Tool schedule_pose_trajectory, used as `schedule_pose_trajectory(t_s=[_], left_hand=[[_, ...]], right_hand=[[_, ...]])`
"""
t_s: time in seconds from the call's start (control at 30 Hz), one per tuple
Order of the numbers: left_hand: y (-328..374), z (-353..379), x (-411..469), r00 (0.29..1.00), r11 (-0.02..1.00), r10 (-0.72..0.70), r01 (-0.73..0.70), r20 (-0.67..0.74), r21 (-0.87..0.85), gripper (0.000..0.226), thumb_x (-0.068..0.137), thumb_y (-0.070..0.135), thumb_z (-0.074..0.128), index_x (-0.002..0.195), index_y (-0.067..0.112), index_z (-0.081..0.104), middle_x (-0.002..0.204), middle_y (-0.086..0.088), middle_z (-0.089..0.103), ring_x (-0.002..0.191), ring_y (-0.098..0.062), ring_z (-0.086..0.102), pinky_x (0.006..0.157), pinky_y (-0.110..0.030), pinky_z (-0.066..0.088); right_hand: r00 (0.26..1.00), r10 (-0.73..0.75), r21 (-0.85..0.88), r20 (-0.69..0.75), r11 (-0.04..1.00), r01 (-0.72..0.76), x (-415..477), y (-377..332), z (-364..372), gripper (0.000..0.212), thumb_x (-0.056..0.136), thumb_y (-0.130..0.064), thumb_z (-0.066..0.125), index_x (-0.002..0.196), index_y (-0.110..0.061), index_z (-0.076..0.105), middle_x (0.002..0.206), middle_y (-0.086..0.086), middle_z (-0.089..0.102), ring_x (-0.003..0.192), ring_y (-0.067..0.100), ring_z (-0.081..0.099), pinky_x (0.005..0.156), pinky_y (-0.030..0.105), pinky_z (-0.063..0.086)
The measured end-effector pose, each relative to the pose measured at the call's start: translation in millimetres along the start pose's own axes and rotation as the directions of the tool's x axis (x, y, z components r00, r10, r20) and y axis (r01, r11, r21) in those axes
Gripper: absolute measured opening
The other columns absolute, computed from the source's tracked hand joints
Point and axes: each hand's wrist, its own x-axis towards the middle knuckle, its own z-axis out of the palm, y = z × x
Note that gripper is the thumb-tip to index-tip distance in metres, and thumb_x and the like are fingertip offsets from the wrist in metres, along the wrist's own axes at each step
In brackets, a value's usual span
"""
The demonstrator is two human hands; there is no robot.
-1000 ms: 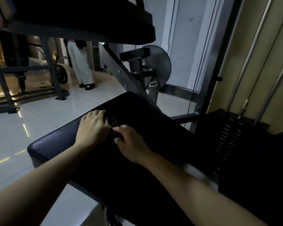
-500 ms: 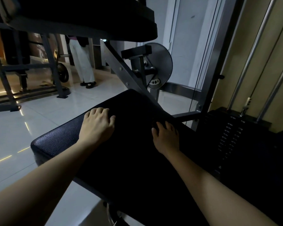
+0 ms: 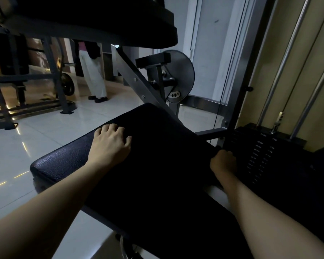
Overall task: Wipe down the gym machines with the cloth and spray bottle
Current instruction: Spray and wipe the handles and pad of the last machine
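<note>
step: seat pad point(image 3: 157, 165) wipe, seemingly; no cloth made out.
left grip point(image 3: 108, 144): laid flat on pad, wide.
right grip point(image 3: 223, 163): at pad edge; state cannot be told.
next: cloth to be found.

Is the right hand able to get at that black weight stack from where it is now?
Probably yes. The right hand rests at the seat pad's right edge, and the weight stack stands just beyond it, with nothing visible between them, though that corner is dark.

fingers of the right hand point(image 3: 223, 163) lost in shadow past the seat pad point(image 3: 157, 165) edge; weight stack point(image 3: 260, 161) labels unreadable.
</note>
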Motion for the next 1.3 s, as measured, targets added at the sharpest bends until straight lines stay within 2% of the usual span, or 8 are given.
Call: schedule_pose_trajectory(t_s=[0.13,0.3,0.43,0.63,0.77,0.87,1.13,1.3], left_hand=[[-2.4,3.2,3.1,1.000,1.000,0.020,-0.021,0.012,0.021,0.046,0.098,0.053,0.035,0.116,0.020,0.061,0.123,-0.006,0.058,0.119,-0.028,0.049,0.102,-0.045,0.037],[-9.1,-3.6,7.6,0.993,1.000,-0.009,0.006,0.114,0.020,0.044,0.100,0.051,0.045,0.134,0.023,0.055,0.139,-0.007,0.051,0.133,-0.029,0.042,0.114,-0.051,0.023],[31.5,0.9,13.5,0.982,0.996,0.038,-0.051,0.187,0.067,0.058,0.101,0.054,0.040,0.150,0.022,0.040,0.159,-0.011,0.032,0.150,-0.029,0.021,0.123,-0.055,0.006],[50.0,23.5,2.8,0.977,0.992,0.112,-0.122,0.179,0.044,0.068,0.101,0.059,0.026,0.158,0.021,0.027,0.166,-0.008,0.022,0.154,-0.025,0.010,0.125,-0.049,0.003],[51.2,19.7,3.5,0.978,0.991,0.119,-0.129,0.170,0.047,0.068,0.101,0.059,0.025,0.157,0.021,0.030,0.165,-0.008,0.024,0.154,-0.025,0.012,0.125,-0.050,0.004],[53.3,23.4,4.0,0.980,0.991,0.114,-0.123,0.165,0.045,0.069,0.100,0.060,0.024,0.156,0.020,0.031,0.164,-0.010,0.024,0.153,-0.028,0.014,0.125,-0.052,0.006],[49.2,33.8,6.7,0.987,0.987,0.115,-0.127,0.112,0.100,0.073,0.097,0.063,0.014,0.152,0.021,0.036,0.160,-0.010,0.032,0.151,-0.029,0.021,0.123,-0.054,0.011],[48.9,35.8,9.1,0.991,0.989,0.111,-0.118,0.078,0.091,0.071,0.095,0.058,0.014,0.145,0.021,0.047,0.153,-0.009,0.042,0.147,-0.029,0.029,0.121,-0.054,0.018]], right_hand=[[0.937,-0.345,0.066,-0.049,0.935,0.348,-41.1,-59.9,9.9,0.024,0.092,-0.007,0.054,0.111,-0.004,0.069,0.119,0.018,0.063,0.113,0.035,0.060,0.098,0.040,0.050],[0.618,-0.786,0.258,0.022,0.601,0.756,-79.9,-102.0,11.0,0.037,0.104,-0.024,0.042,0.133,-0.009,0.060,0.146,0.012,0.049,0.138,0.028,0.040,0.116,0.036,0.030],[0.793,-0.599,0.093,0.113,0.801,0.591,-36.3,-54.0,13.0,0.052,0.106,-0.047,0.027,0.152,-0.026,0.036,0.165,0.003,0.019,0.150,0.026,0.018,0.121,0.049,0.016],[0.983,-0.173,-0.084,0.053,0.981,0.177,14.6,34.3,10.9,0.044,0.105,-0.035,0.033,0.138,-0.011,0.049,0.146,0.013,0.041,0.132,0.035,0.041,0.107,0.048,0.037],[0.980,0.200,-0.076,-0.027,0.977,-0.201,25.6,65.6,15.4,0.044,0.102,-0.027,0.044,0.139,-0.004,0.050,0.147,0.021,0.038,0.130,0.039,0.041,0.106,0.049,0.036],[0.964,0.250,-0.009,-0.092,0.968,-0.252,32.9,60.5,14.5,0.035,0.098,-0.018,0.053,0.127,0.000,0.060,0.139,0.026,0.047,0.124,0.043,0.046,0.104,0.048,0.040],[0.965,-0.200,0.196,-0.171,0.953,0.232,30.3,-83.3,17.2,0.023,0.096,-0.008,0.052,0.113,0.001,0.066,0.116,0.020,0.066,0.111,0.038,0.062,0.091,0.041,0.051],[0.769,-0.627,0.230,-0.120,0.736,0.637,30.8,-151.5,30.6,0.032,0.101,-0.019,0.046,0.122,-0.002,0.064,0.129,0.017,0.061,0.120,0.035,0.056,0.098,0.039,0.043]])
